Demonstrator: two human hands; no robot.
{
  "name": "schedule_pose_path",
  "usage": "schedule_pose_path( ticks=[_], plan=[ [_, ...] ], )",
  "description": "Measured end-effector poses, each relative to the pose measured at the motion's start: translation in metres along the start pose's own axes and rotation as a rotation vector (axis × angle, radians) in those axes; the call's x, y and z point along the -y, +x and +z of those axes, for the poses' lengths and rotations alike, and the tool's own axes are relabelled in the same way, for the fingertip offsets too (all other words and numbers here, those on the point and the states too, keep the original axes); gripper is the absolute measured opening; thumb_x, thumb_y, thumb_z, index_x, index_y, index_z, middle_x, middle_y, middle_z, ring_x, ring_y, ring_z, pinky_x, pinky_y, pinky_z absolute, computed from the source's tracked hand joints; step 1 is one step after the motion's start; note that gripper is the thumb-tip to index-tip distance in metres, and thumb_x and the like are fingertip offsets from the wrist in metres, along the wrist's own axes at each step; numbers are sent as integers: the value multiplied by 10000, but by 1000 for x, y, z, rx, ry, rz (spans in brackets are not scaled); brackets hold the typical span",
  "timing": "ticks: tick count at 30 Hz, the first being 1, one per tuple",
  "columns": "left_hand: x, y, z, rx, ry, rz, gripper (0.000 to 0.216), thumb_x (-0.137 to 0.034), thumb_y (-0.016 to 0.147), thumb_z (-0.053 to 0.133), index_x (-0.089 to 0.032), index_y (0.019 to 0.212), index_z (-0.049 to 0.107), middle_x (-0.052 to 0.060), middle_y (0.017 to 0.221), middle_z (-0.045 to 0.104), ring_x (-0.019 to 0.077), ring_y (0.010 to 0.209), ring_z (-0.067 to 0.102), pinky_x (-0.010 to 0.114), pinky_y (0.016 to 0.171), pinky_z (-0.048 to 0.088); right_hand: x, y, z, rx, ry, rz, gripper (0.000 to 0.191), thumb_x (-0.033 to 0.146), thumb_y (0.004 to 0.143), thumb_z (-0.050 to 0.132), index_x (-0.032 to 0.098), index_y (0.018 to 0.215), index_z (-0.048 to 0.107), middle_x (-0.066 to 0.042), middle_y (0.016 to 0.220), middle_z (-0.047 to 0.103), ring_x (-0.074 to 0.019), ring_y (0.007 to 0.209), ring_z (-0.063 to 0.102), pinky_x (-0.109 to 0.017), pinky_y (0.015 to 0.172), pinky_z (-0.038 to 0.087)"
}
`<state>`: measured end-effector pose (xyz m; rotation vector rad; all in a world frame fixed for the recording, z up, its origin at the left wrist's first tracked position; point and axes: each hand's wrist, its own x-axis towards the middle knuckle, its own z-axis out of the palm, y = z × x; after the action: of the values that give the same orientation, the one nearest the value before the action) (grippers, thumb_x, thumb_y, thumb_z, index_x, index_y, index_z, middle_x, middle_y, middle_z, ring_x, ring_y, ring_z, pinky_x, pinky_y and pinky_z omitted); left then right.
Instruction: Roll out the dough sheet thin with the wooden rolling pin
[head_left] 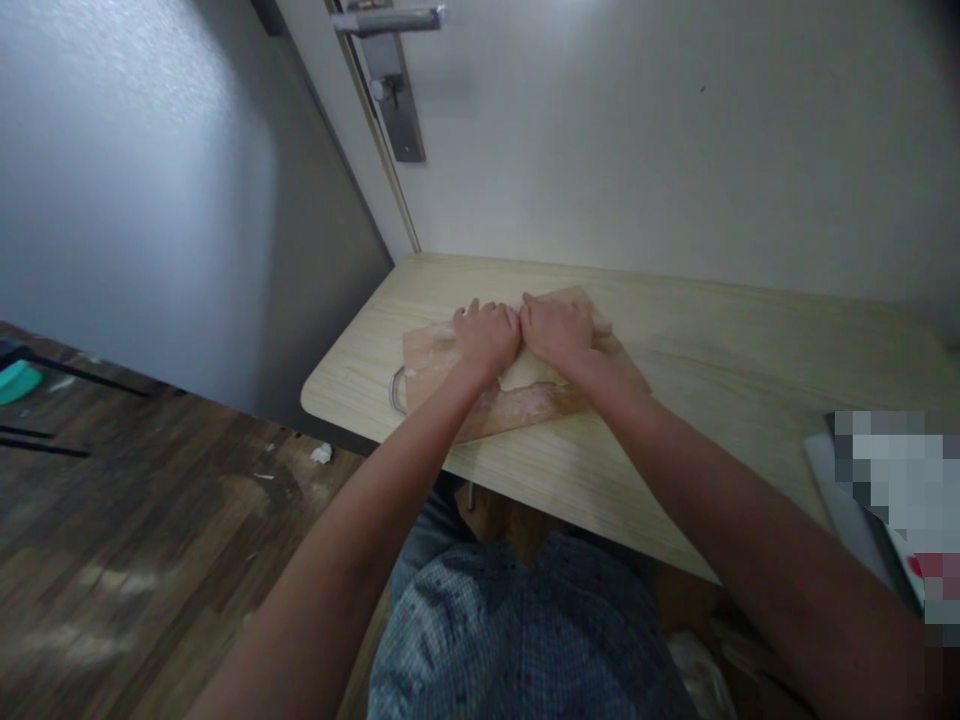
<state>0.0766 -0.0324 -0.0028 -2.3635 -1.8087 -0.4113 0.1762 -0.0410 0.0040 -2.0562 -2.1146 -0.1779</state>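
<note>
- Indoor corner: grey panel [135,180] at left, wood-look floor [187,560] below with a white scrap [322,453], pale door [637,150] behind with a metal lever handle [401,20].
- Pale wood-grain tabletop [360,365] set up against the door, rounded corner at left.
- Wooden board [431,370], metal loop handle [397,390] on its left end; lies slightly askew, in front of the person, probably for easy reach with both arms.
- Left hand [487,335]: on rolling pin [443,330], left part, from above. Grip bent over it; can't tell if it closes underneath.
- Dough [521,373]: on the board, under and near side of the pin. Pale, flattened, uneven edge, matte; whitish dusting beside it, flour probably, likely against sticking.
- Right hand [556,328]: beside the left, nearly touching, on the pin's right part. Same grip, tightness unclear. Hands close together, arms straight, presumably for even pressure.
- Far right: pixelated item [892,500] at tabletop edge, unidentifiable, well apart from board.
</note>
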Motion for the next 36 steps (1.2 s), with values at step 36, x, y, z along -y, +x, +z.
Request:
schedule_pose_path(
  ticks=[36],
  plan=[
    [7, -35, -5, -21, -33, 217, 363, -232, 917, 214, -144, 913, 566, 82, 892, 656, 215, 870, 580, 398, 936, 327, -4, -33, -8, 29, 24, -185, 426, 273, 921, 209, 136, 1136, 550, -127, 1052, 645, -219, 967, 571, -363, 897, 306]
  ],
)
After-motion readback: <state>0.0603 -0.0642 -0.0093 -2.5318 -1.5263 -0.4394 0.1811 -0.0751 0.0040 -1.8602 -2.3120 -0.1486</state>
